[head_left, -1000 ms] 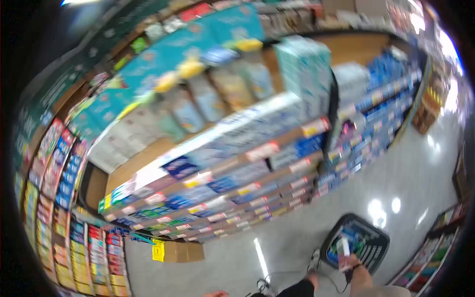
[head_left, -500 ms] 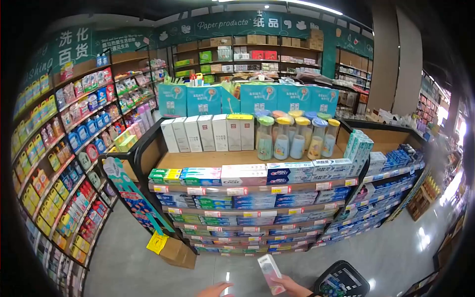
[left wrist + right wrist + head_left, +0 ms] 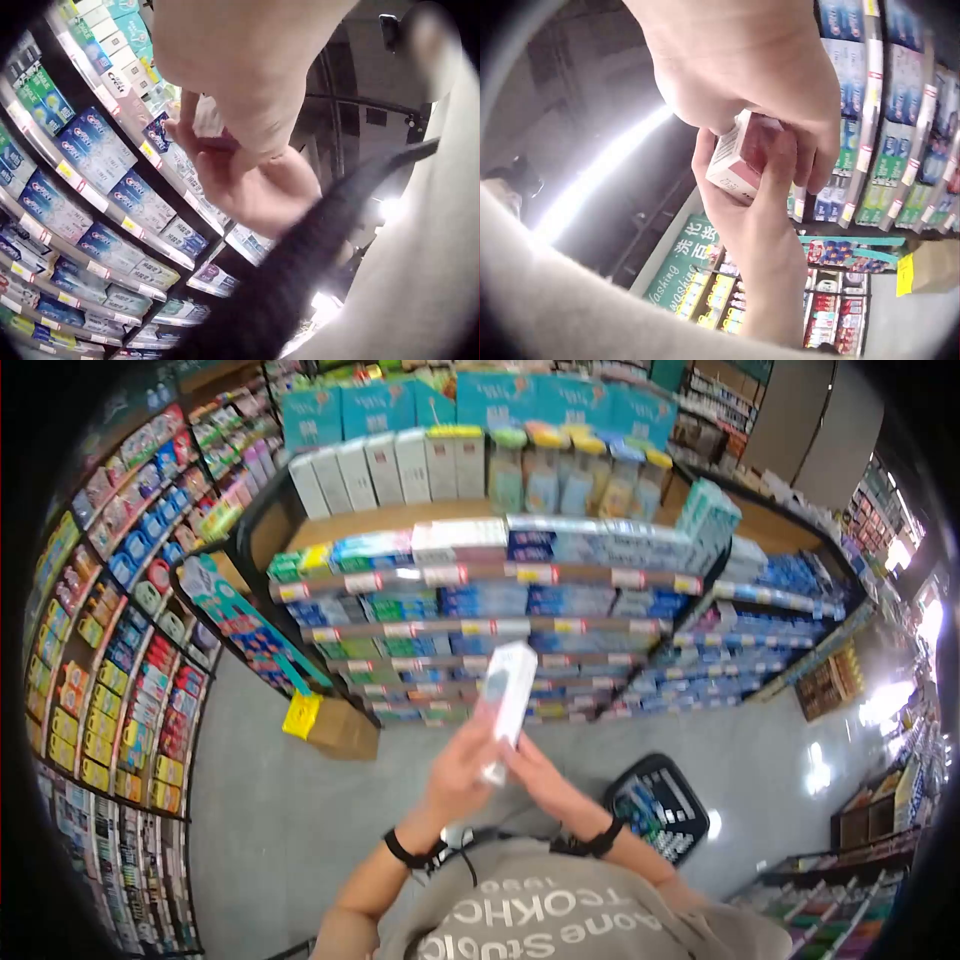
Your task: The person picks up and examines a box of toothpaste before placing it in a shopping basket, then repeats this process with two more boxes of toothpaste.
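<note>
The rack stands in front, and the basket is on the floor, toward the right. Half a second ago, only the right hand holds the box; now the left hand grips it, fingers and thumb around. So the box is tilted up between both hands, before the rack, outside the basket. Right fingers touch its lower part; how much they curl, I cannot tell. The right wrist view shows barcode and red side, unreadable in the head view; only the latter shows the basket.
</note>
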Demonstrator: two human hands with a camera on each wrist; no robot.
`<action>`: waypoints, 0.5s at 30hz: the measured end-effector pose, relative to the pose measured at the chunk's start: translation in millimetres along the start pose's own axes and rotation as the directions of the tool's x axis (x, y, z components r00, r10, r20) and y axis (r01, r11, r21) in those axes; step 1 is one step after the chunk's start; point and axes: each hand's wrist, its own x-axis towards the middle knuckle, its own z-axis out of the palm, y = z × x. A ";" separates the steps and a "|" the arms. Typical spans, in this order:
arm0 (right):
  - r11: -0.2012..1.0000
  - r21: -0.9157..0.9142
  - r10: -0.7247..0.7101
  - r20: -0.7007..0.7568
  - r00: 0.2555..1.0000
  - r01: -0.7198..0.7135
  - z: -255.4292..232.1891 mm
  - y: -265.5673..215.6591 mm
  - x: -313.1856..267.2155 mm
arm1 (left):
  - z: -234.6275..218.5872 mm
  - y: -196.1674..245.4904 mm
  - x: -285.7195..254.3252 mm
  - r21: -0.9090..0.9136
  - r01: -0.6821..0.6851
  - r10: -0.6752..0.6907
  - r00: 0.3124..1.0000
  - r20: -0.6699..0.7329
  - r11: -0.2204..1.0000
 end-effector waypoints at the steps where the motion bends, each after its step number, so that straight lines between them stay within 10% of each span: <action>1: 0.983 0.018 -0.185 0.097 0.978 0.184 -3.0 -3.5 -4.7 | -5.0 13.7 6.4 -0.149 0.196 -0.209 0.974 -0.083 0.969; 3: 0.952 -0.171 -0.233 0.124 0.965 0.252 -9.3 -34.1 -23.4 | -9.5 10.8 2.4 -0.351 0.398 -0.489 0.842 -0.226 0.847; 4: 0.934 -0.225 -0.265 0.086 0.960 0.278 -19.3 -36.1 -27.2 | -3.0 9.8 2.4 -0.278 0.305 -0.380 0.882 -0.279 0.911; 5: 0.911 -0.279 -0.300 0.051 0.953 0.302 -29.4 -38.9 -30.6 | -21.6 16.3 17.5 -0.669 0.339 -0.607 0.766 -0.212 0.661; 7: 0.919 -0.259 -0.329 -0.093 0.940 0.296 -55.8 -38.0 -33.0 | -29.0 17.4 19.4 -0.826 0.340 -0.677 0.733 -0.067 0.450; 9: 0.920 -0.193 -0.385 -0.269 0.883 0.342 -59.6 -36.8 -41.0 | -34.8 31.7 21.6 -0.892 0.353 -0.714 0.698 0.051 0.282; 15: 0.959 -0.059 -0.281 -0.112 0.953 0.276 -71.5 -53.4 -56.0 | -23.0 45.0 14.2 -0.908 0.396 -0.708 0.680 0.191 0.136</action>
